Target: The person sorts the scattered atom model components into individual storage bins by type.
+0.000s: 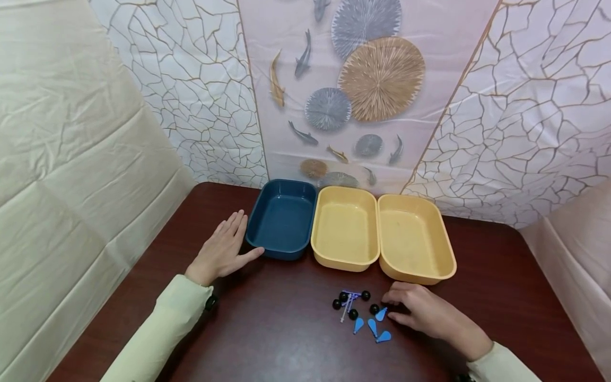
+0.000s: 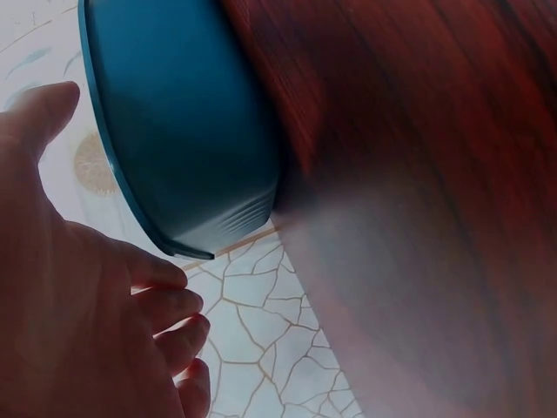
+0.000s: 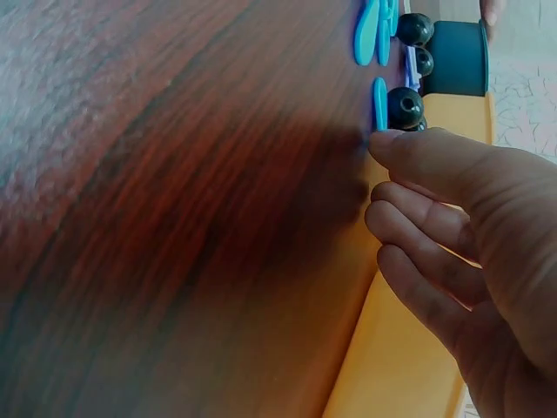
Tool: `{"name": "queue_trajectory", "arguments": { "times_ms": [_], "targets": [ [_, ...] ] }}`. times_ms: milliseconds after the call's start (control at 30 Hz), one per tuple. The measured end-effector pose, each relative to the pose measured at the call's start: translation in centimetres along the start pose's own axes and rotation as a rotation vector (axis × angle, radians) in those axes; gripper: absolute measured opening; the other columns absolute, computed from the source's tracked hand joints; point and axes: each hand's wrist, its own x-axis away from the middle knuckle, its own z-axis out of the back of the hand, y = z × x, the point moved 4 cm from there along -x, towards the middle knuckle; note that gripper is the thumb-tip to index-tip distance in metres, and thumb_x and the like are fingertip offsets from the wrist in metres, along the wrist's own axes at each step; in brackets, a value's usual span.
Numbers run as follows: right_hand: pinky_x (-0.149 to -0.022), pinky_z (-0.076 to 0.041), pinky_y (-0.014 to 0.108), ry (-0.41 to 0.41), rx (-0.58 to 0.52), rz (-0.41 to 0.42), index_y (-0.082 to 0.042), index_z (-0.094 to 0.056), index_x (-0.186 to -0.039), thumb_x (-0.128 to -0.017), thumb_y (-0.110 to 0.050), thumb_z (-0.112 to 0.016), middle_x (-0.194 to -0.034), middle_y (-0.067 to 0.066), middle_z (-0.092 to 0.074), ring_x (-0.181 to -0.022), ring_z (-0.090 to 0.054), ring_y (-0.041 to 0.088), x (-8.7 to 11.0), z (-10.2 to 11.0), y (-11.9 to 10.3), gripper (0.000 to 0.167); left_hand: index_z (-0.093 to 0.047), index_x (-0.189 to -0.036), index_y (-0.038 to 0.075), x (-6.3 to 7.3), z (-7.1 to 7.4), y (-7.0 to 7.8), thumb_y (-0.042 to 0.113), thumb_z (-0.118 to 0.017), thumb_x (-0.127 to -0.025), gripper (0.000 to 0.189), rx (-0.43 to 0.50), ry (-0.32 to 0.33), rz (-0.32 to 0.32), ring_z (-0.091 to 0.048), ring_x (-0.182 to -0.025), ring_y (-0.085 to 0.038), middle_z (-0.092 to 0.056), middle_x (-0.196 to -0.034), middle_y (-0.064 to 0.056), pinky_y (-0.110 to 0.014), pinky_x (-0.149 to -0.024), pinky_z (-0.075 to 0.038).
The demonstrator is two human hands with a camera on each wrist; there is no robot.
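My left hand [image 1: 221, 249] lies with fingers spread beside a dark blue bin [image 1: 281, 254], its thumb right at the bin's front left corner. In the left wrist view, nothing is in that hand. My right hand [image 1: 425, 313] is low over the table, fingers loosely bent, at the right edge of a group of small parts. Closest to its fingertips are a blue drop-shaped piece [image 1: 381, 314] and a black ball [image 1: 374, 308]. In the right wrist view, the thumb tip overlaps the end of that blue piece [image 3: 379, 103]; no part shows between the fingers.
Two yellow bins, a middle one [image 1: 346, 264] and a right one [image 1: 420, 278], stand in a row with the blue bin. Several more black balls [image 1: 353, 314], thin purple sticks [image 1: 349, 302] and several blue pieces [image 1: 373, 327] lie on the dark wooden table [image 1: 286, 339]. Cloth walls surround it.
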Motion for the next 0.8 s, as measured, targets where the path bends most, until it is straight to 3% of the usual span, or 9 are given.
{"name": "queue_trajectory", "arguments": {
  "times_ms": [200,367,800],
  "targets": [
    [-0.068,-0.054,0.020,0.032,0.016,0.050,-0.016,-0.077,-0.098,-0.084,-0.007,-0.087,-0.093,-0.009,-0.067,-0.084,-0.062,0.002,-0.21,-0.40,0.15,0.020,-0.021,-0.165,-0.006,-0.18,-0.13,0.09,0.065,-0.053,-0.101,0.101,0.004,0.002,-0.002,-0.020,-0.163,-0.043,-0.018,-0.175,-0.024,-0.058,-0.133,-0.019],
    [-0.067,-0.053,0.019,0.010,-0.009,0.057,-0.018,-0.076,-0.095,-0.085,-0.006,-0.086,-0.092,-0.010,-0.065,-0.083,-0.060,-0.001,-0.22,-0.41,0.22,0.019,-0.018,-0.166,-0.004,-0.32,-0.24,0.07,0.066,-0.052,-0.100,0.102,0.008,-0.010,0.005,-0.017,-0.164,-0.041,-0.016,-0.176,-0.022,-0.057,-0.134,-0.017],
    [-0.063,-0.045,0.014,-0.101,-0.085,-0.022,-0.021,-0.074,-0.090,-0.088,-0.007,-0.083,-0.086,-0.014,-0.060,-0.075,-0.052,-0.005,-0.32,-0.33,0.54,0.016,-0.020,-0.166,-0.004,-0.40,-0.27,0.21,0.066,-0.051,-0.101,0.100,0.003,0.002,-0.001,-0.018,-0.164,-0.042,-0.016,-0.176,-0.022,-0.058,-0.134,-0.018]
  ]
}}
